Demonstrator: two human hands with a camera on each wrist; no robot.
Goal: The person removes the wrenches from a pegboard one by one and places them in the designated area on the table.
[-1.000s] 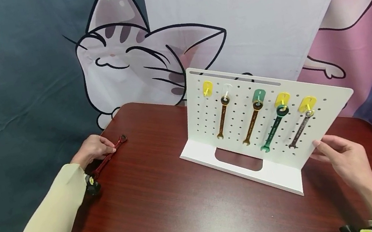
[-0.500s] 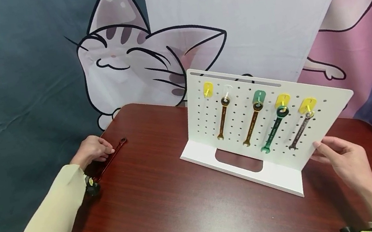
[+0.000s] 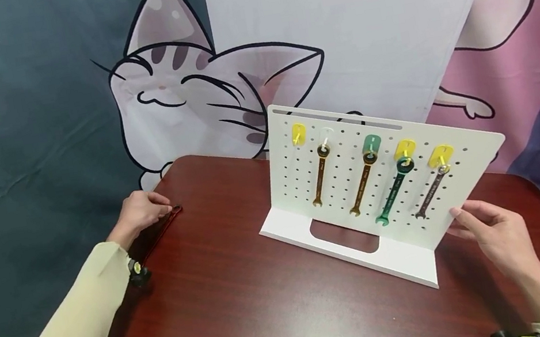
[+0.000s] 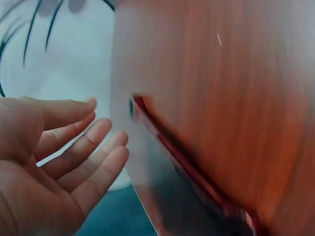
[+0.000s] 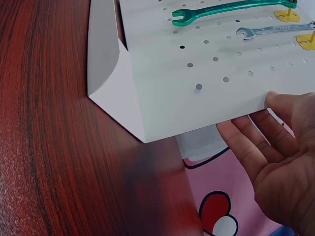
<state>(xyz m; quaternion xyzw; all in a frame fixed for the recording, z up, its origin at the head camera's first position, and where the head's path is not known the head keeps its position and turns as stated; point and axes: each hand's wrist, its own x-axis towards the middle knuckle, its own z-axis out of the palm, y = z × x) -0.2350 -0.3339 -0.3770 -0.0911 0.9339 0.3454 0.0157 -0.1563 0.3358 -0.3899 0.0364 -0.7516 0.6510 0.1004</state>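
Note:
A red wrench (image 3: 165,226) lies on the table at the left. My left hand (image 3: 142,211) hovers by its ring end. The left wrist view shows the fingers (image 4: 91,142) loosely bent and apart from the wrench (image 4: 189,172). My right hand (image 3: 500,236) holds the right edge of a white pegboard stand (image 3: 298,182), thumb in front and fingers behind. On its hooks hang two gold wrenches, the left one (image 3: 321,175) and the right one (image 3: 364,185), then a green wrench (image 3: 393,195) and a silver wrench (image 3: 431,192). The leftmost yellow hook (image 3: 299,134) is bare.
The dark red-brown wooden table (image 3: 271,314) stretches in front of the stand. Behind it hangs a cloth backdrop (image 3: 359,27) with cartoon cats. The stand's white base (image 3: 405,265) has a wide cut-out at its middle.
My left hand has let go of the red wrench, which now lies lower on the table, and has shifted slightly toward its ring end. My right hand keeps its hold on the pegboard stand.

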